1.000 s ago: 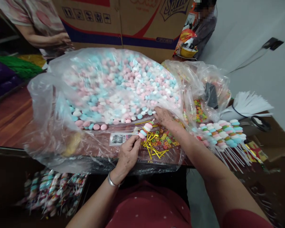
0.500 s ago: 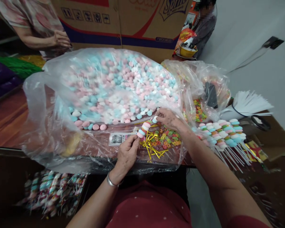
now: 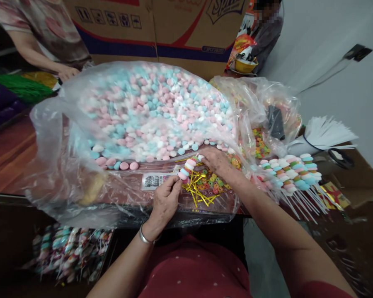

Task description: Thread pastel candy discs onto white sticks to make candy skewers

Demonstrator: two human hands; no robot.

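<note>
My left hand (image 3: 166, 196) is closed on the lower end of a marshmallow skewer (image 3: 187, 168), stacked with pink, white and blue pieces and tilted up to the right. At its upper tip, my right hand (image 3: 216, 160) pinches a pale marshmallow (image 3: 200, 157) between thumb and fingers. Whether the stick has entered that piece I cannot tell. Gold twist ties (image 3: 197, 191) lie just below the skewer. Beside them, partly under my right forearm, are coloured gummy rings (image 3: 216, 182). Behind both hands spreads a large clear bag of marshmallows (image 3: 155, 111).
Finished skewers (image 3: 292, 171) are piled at the right, near a cup of white sticks (image 3: 326, 132). More wrapped skewers (image 3: 65, 248) fill a box at lower left. A large cardboard box (image 3: 161, 37) stands behind. Another person's hand (image 3: 67, 72) is at upper left.
My right hand has moved slightly left and down, bringing the pale marshmallow to the skewer's tip. My left hand has hardly moved. The other person's hand at upper left has lowered.
</note>
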